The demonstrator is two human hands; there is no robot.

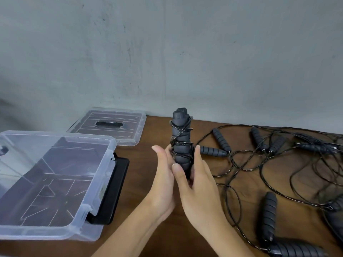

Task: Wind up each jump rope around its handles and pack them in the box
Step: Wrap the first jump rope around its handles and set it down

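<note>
- Nearest the camera: a loose grey ribbed handle [297,249] lies at the bottom right on the brown table [157,236], long axis roughly left to right.
- Right hand [196,184]: thumb and fingers curled round the lower part of the wound jump rope [181,143], gripping it.
- Left hand [164,175]: fingers straight, palm laid against the left side of the bundle; no curl visible.
- Wound jump rope: two grey handles side by side, black cord wrapped round them, held above the table centre. Long axis close to upright, cord ends uppermost, tilted slightly away from the camera.
- Clear plastic box [104,175]: open, on the table left of the hands, black latch on its right wall.
- Lid [137,134]: flat behind the box, against the wall.
- Unwound ropes [278,164]: tangled on the table's right side, handles pointing various ways.
- Markings: no readable brand, label or writing on any item.
</note>
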